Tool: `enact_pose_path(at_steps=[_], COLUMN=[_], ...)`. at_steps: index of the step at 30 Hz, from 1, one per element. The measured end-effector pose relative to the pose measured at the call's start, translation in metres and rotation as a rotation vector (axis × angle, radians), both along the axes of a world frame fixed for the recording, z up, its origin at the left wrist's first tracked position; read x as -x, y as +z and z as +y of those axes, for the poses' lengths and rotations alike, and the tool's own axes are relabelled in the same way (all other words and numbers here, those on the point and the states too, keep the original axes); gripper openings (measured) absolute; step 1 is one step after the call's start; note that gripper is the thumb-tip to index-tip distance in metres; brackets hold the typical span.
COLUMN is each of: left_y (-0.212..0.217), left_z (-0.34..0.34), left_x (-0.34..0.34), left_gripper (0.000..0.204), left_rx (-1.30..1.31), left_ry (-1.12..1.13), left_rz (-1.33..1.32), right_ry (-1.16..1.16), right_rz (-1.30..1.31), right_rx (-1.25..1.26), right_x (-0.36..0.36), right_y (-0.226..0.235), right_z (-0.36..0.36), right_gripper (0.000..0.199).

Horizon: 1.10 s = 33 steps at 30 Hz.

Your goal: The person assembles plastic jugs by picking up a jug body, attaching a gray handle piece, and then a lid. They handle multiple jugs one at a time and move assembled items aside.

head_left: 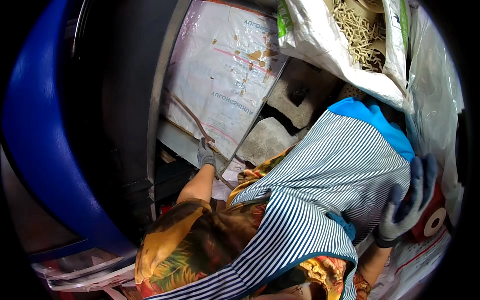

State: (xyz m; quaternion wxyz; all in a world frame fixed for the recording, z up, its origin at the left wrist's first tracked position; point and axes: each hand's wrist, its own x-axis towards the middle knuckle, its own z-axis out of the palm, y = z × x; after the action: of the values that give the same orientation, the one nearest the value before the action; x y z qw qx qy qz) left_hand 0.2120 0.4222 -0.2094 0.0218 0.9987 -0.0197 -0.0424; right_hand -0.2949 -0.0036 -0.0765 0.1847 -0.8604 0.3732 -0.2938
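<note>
My left hand (206, 154), in a grey glove, is closed around a thin brown rod (188, 111). The rod runs slantwise, its upper part over a white printed plastic sheet (200, 55) and its lower end beside my lap. Small brown flakes are scattered on the sheet, which lies in a metal-edged frame. My right hand (406, 210), in a grey and dark blue glove, is raised at the right with fingers apart and nothing in it. Close behind it is a dark red round thing (434, 220) with a pale ring. My striped apron (345, 150) covers my lap.
An open white sack (325, 50) holds many short beige sticks (354, 35) at the upper right. Rough concrete blocks (267, 140) sit beside the frame's edge. A dark machine side and a blue curved panel (37, 115) stand at the left. Clear plastic hangs at the far right.
</note>
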Motion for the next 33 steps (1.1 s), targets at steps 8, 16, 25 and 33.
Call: enact_pose_path(at_steps=[8, 16, 25, 33], left_y=[-0.022, -0.031, 0.013, 0.043], left_z=[-0.079, -0.140, -0.188, -0.258], left_x=[-0.002, -0.018, -0.197, -0.179], left_gripper=[0.033, 0.034, 0.027, 0.018], left_rx=[0.321, 0.141, 0.212, 0.208], left_ry=[-0.108, 0.032, 0.099, 0.125], left_rz=[0.143, 0.232, 0.292, 0.291], right_ry=[-0.060, -0.016, -0.343, -0.027], right_rz=[0.051, 0.111, -0.251, 0.049], right_rx=[-0.260, -0.426, -0.320, -0.482], right_x=[-0.005, 0.015, -0.028, 0.016], right_y=[-0.030, -0.042, -0.025, -0.031], right_z=[-0.035, -0.045, -0.021, -0.026], right_gripper=[0.054, 0.055, 0.051, 0.050])
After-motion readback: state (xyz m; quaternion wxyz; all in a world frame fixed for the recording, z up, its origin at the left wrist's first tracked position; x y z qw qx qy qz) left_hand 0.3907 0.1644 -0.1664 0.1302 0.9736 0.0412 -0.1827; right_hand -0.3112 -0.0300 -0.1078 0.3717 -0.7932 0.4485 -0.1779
